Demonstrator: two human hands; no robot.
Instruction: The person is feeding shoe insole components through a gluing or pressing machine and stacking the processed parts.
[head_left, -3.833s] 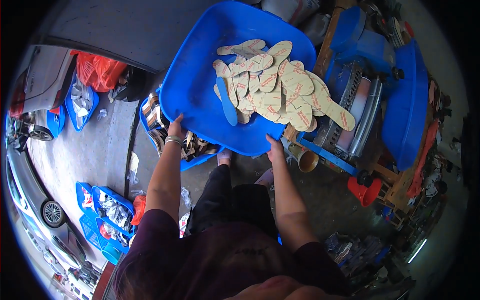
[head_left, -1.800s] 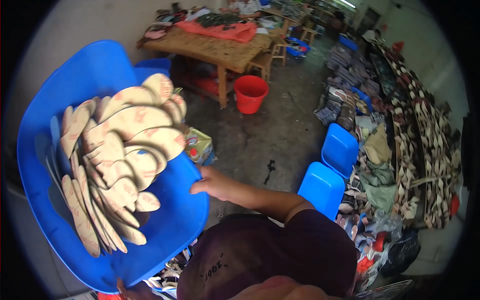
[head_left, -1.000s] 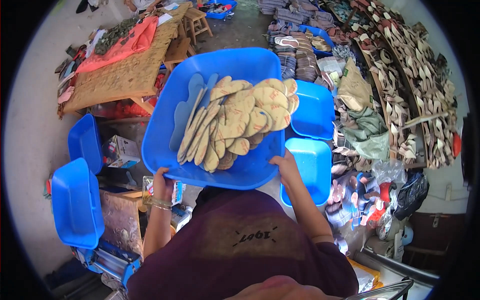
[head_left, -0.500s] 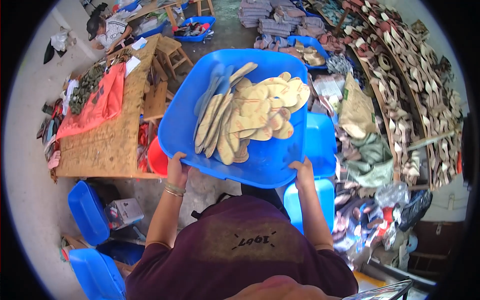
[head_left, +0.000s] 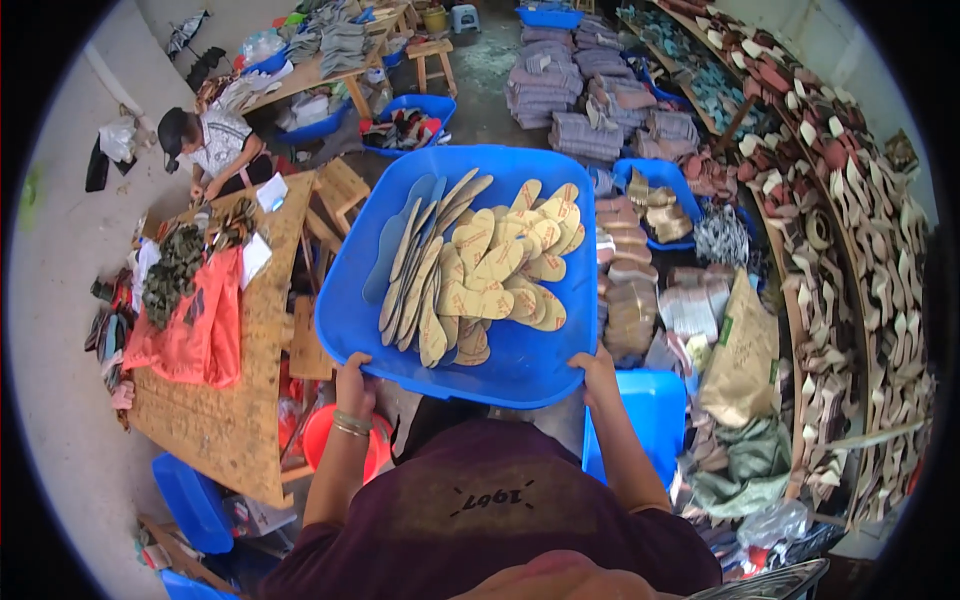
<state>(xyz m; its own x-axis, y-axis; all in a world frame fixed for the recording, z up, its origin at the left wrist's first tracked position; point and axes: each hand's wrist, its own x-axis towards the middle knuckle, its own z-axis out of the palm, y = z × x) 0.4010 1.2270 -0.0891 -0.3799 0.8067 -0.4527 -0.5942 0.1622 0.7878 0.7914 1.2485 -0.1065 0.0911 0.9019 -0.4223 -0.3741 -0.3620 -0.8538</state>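
Observation:
A large blue plastic tub (head_left: 540, 365) is held up in front of me by its near rim. My left hand (head_left: 355, 388) grips the rim's near left corner, thumb over the edge. At the near right corner my right hand (head_left: 598, 375) is closed on the same rim. Inside lies a loose heap of tan insoles (head_left: 490, 265) with red print. On the heap's left, several insoles (head_left: 415, 265) stand on edge in a row. A few blue-grey insoles (head_left: 395, 240) lean against the tub's left wall. The undersides of my fingers are hidden by the tub.
Left stands a wooden table (head_left: 230, 420) with a red bag (head_left: 200, 325); a person (head_left: 225, 145) works at its far end. A red bucket (head_left: 325, 440) and another blue tub (head_left: 640, 410) are near my legs. Stacked insoles (head_left: 545, 85) and a long shelf (head_left: 800, 260) of shoe parts line the right.
The tub has levelled and sits lower in view, still in both hands. The surroundings have shifted down in the picture, showing more of the far room. The insoles remain in the tub.

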